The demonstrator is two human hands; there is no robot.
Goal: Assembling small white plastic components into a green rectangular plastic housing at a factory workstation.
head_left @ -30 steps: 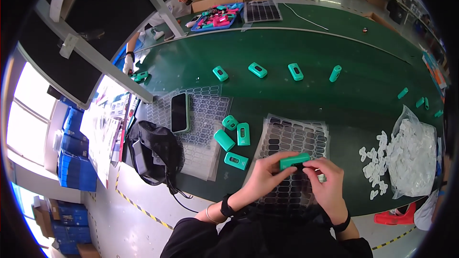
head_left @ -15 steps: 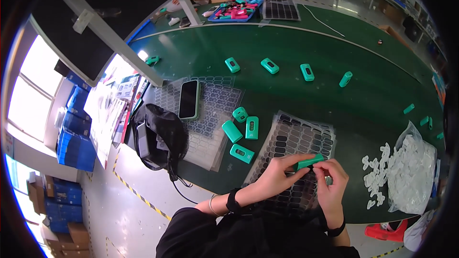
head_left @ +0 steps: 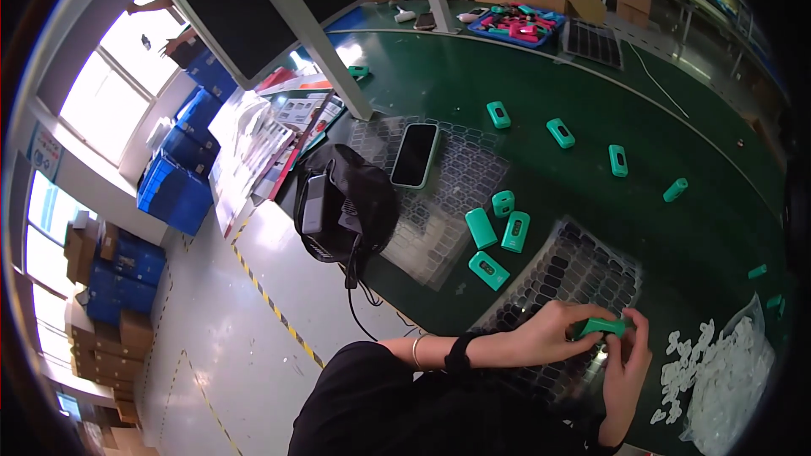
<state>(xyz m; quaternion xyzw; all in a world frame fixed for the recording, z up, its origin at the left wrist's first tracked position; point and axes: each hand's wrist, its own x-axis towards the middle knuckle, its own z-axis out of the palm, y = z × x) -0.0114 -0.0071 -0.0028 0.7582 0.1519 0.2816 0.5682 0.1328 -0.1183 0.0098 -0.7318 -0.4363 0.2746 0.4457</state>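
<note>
Green device sits gripped between left fingers, right fingers pinching its end

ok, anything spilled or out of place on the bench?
Mildly: white plastic pieces lie loose on the green table beside a clear bag of similar ones, perhaps spilled. A black cable dangles past the table edge by the black bag, looking untidy. No obvious damage.
</note>
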